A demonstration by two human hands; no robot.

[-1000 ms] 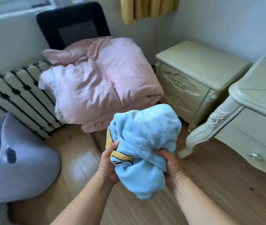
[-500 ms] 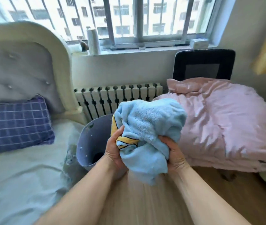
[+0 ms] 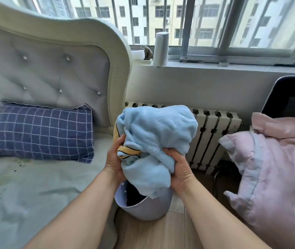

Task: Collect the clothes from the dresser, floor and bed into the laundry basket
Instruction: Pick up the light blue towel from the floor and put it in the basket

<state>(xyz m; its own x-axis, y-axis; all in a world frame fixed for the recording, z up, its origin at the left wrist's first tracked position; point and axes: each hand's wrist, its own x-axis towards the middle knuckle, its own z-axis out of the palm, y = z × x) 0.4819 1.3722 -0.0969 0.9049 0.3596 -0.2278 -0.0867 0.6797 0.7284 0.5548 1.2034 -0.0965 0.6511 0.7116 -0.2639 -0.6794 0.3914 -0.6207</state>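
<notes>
A bunched light-blue fleece garment (image 3: 155, 139) with a yellow and black patch is held in both hands in the middle of the view. My left hand (image 3: 115, 159) grips its left side and my right hand (image 3: 180, 168) grips its lower right. Directly below it on the wooden floor stands the lilac laundry basket (image 3: 148, 210); its dark inside shows under the hanging cloth. The garment's lower edge hangs just over the basket's opening.
The bed (image 3: 35, 191) with grey-green sheet, a navy checked pillow (image 3: 42, 132) and a tufted headboard (image 3: 56, 69) lies to the left. A radiator (image 3: 213, 137) stands behind the basket. A pink duvet (image 3: 278, 177) fills a black chair (image 3: 290, 97) on the right.
The view swung left from the dressers toward the bed and window. The blue garment, held in both hands throughout, has come over the basket, which now sits directly beneath it.
</notes>
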